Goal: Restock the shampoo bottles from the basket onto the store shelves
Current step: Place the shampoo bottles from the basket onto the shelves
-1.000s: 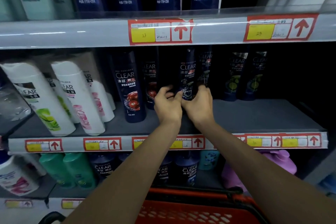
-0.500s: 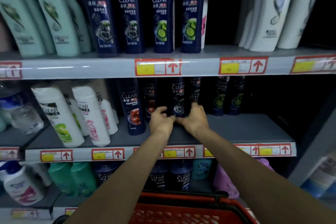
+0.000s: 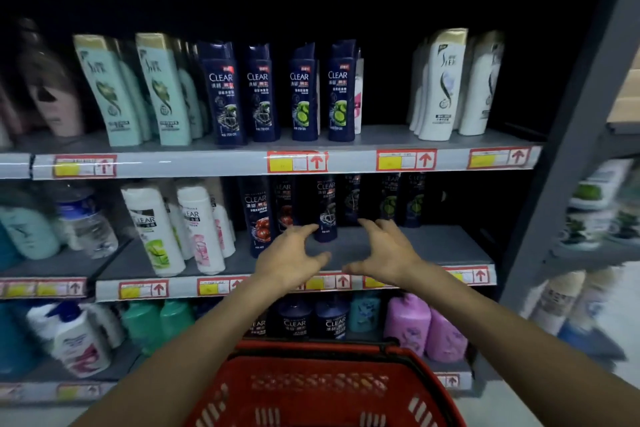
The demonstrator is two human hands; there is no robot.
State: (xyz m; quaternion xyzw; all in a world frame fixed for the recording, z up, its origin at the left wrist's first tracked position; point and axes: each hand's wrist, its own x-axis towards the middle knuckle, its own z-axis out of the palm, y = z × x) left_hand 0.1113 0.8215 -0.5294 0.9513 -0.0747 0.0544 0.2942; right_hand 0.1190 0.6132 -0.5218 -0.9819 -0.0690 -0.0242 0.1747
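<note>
Red plastic basket (image 3: 322, 371) sits nearest, at 6 o'clock. Above it, the left hand (image 3: 289, 260) and right hand (image 3: 388, 255) hover at the front of the middle shelf (image 3: 433, 243), each grip released, fingers spread, holding nothing. Just beyond the fingertips, at 12 o'clock, a dark CLEAR shampoo bottle (image 3: 325, 211) stands upright on that shelf.

We see 1 clear water bottle (image 3: 86, 222) at the left, a white pump bottle (image 3: 74, 343) with a blue top lower down, and red-arrow price labels (image 3: 297, 161) along the edges.
</note>
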